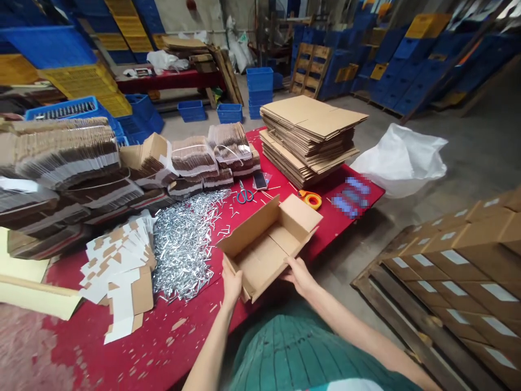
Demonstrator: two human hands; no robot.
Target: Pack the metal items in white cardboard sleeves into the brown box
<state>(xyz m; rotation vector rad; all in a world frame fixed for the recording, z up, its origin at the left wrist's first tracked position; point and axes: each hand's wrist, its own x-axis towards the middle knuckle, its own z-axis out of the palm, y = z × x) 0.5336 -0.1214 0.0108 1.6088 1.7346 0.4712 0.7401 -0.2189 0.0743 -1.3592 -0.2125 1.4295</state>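
Note:
An open cardboard box (266, 252), with its flaps up and nothing inside, is held at the table's near edge. My left hand (232, 282) grips its near left corner, thumb on the wall. My right hand (300, 276) holds the near right side, fingers partly hidden under the box. Left of the box lies a heap of small shiny metal pieces (183, 244). Beyond it are dark-handled scissors (245, 194), a phone (259, 180) and an orange tape dispenser (310, 199).
Flat cardboard (313, 117) is stacked at the back of the red table (175, 347). Bundled cartons (61, 152) and white-and-brown cut pieces (122, 260) lie left. A white sack (402, 157) and a pallet of closed boxes (456, 260) stand right.

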